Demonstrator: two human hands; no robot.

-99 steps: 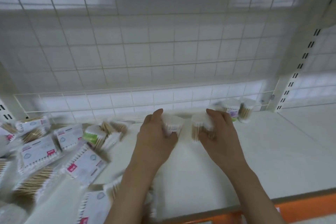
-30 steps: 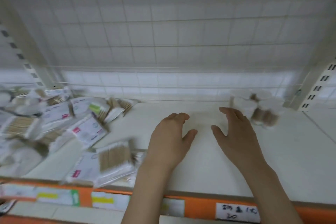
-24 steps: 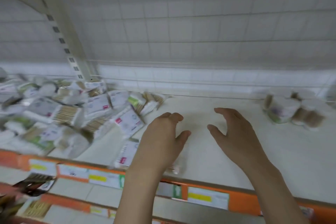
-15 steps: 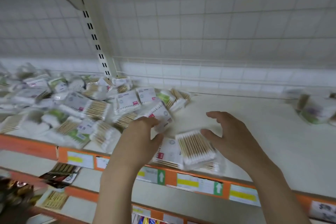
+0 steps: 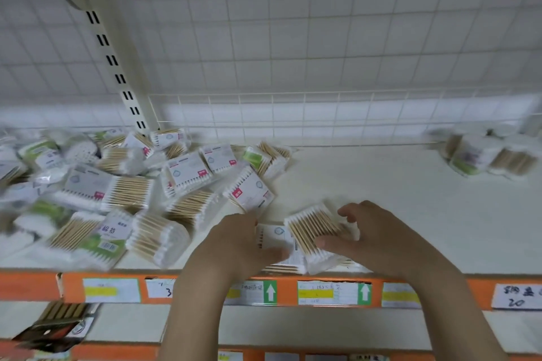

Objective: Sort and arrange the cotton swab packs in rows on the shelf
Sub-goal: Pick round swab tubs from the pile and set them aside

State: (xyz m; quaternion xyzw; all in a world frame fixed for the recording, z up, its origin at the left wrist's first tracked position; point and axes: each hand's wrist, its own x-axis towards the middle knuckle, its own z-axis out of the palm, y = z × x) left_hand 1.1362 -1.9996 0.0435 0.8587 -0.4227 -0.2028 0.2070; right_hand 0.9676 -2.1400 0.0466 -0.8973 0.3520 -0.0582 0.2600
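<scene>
Two hands are reaching onto the white shelf (image 5: 381,184) at the lower centre of the frame. The left hand (image 5: 237,243) is resting with its thumb on a flat pack with a white printed label (image 5: 275,239), fingers loosely curved over its left edge; whether it is truly gripping cannot be told. The right hand (image 5: 378,239) is curling its fingers and thumb around a clear rectangular pack of wooden-stick swabs (image 5: 313,230), white cotton tips lining both long edges.

Dozens of crinkly plastic swab packs (image 5: 117,184) are lying in a loose heap at the left, some showing white labels with small pink-red tags, others green panels; the print is too blurred to read. Round tubs of swabs (image 5: 487,155) are standing grouped at the far right, near the wire grid back (image 5: 293,38).

Paper price tags are lining the orange shelf edge (image 5: 481,287): two with white arrows on green (image 5: 270,291), one handwritten tag reading "20" (image 5: 517,297).
</scene>
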